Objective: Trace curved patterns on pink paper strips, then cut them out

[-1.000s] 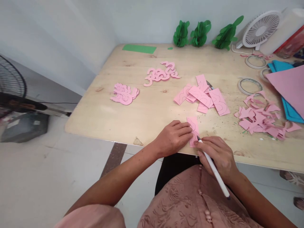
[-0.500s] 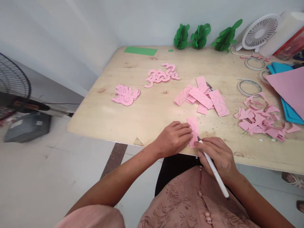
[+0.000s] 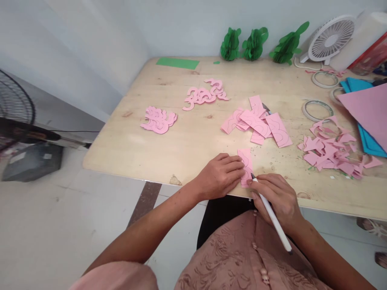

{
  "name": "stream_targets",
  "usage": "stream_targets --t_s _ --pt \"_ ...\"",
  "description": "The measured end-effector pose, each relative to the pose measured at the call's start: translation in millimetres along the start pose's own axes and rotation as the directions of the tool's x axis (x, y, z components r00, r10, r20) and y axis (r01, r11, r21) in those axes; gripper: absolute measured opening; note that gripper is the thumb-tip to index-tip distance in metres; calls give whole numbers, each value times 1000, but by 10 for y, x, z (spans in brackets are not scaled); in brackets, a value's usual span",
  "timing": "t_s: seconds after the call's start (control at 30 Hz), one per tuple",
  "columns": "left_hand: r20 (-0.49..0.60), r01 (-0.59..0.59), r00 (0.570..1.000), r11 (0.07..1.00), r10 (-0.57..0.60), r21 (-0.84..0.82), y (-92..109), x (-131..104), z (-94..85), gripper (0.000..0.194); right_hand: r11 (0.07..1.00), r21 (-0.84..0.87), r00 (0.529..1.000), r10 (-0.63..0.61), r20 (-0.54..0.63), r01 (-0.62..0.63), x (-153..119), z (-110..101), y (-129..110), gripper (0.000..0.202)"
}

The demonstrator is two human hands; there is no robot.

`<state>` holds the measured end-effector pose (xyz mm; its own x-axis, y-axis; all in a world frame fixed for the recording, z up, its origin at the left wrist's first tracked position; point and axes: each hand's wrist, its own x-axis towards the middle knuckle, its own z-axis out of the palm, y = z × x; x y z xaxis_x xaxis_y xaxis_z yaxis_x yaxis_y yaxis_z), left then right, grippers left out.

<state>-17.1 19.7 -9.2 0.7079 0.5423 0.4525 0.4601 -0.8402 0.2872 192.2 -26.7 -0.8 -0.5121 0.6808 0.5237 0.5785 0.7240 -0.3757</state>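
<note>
A narrow pink paper strip (image 3: 247, 158) with curved pen lines lies upright at the table's front edge. My left hand (image 3: 220, 176) rests flat on its left side, fingers stretched out over the paper. My right hand (image 3: 279, 199) is closed round a white pen (image 3: 275, 220), its dark tip at the strip's right edge. Beyond the strip lies a pile of marked pink pieces (image 3: 256, 123). Further left are two groups of cut curvy pink shapes, one nearer (image 3: 159, 121) and one farther back (image 3: 204, 95).
Pink scraps (image 3: 335, 151), tape rolls (image 3: 318, 110) and blue and pink sheets (image 3: 367, 117) lie on the right. Green paper figures (image 3: 230, 45), a small white fan (image 3: 331, 40) and a green strip (image 3: 177, 63) are at the back. A black-caged fan (image 3: 15, 104) stands left.
The whole view has shifted very slightly. Both hands, the pen and the paper strip keep nearly the same positions relative to each other.
</note>
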Motion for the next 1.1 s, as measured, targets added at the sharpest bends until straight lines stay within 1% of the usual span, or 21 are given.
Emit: stream_targets --t_s 0.2,0.43,0.57,1.1 --pt "34 34 999 998 -32 -48 -5 -10 -23 20 1000 9 1000 2 -9 -2 -10 7 9 26" --pt "12 15 1000 999 -15 -33 -14 -18 -2 18 1000 1 1000 -2 -9 2 -15 14 13 26" --pt "19 20 1000 999 -20 -27 -17 -21 2 18 1000 -5 1000 -15 -20 15 -15 15 15 27" --pt "24 18 1000 999 -17 -38 -15 -19 -4 19 1000 1 1000 -5 10 5 -6 2 7 26"
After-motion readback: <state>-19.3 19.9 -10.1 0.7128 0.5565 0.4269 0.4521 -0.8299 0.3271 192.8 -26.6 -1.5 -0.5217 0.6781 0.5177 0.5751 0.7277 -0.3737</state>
